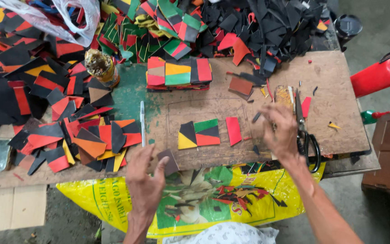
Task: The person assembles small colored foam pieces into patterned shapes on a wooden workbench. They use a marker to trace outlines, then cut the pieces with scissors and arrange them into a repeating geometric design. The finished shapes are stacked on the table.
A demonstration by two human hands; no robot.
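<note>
A small dark brown piece (169,161) sits at the near edge of the worktop (330,90), pinched between thumb and forefinger of the left hand (146,180). Just beyond it lies a patchwork square (199,133) made of black, yellow, green and red triangles, with a loose red piece (233,130) just beside it on the right. The right hand (280,132) hovers over the board to the right of that red piece, blurred, fingers spread and released, gripping nothing. Just right of it lie black-handled scissors (307,135).

The step in hand looks like assembling or sorting cut pieces: one piece is picked up while the other hand reaches across the board. The next move would seem to call for setting the brown piece flat against the square's edges, or matching it to a pile.

A white pen (142,123) lies left of the square, and a stack of finished squares (179,72) sits farther back. Heaps of red, black and orange offcuts (46,99) cover the left side. A yellow printed sack (231,194) hangs below the worktop's edge.
</note>
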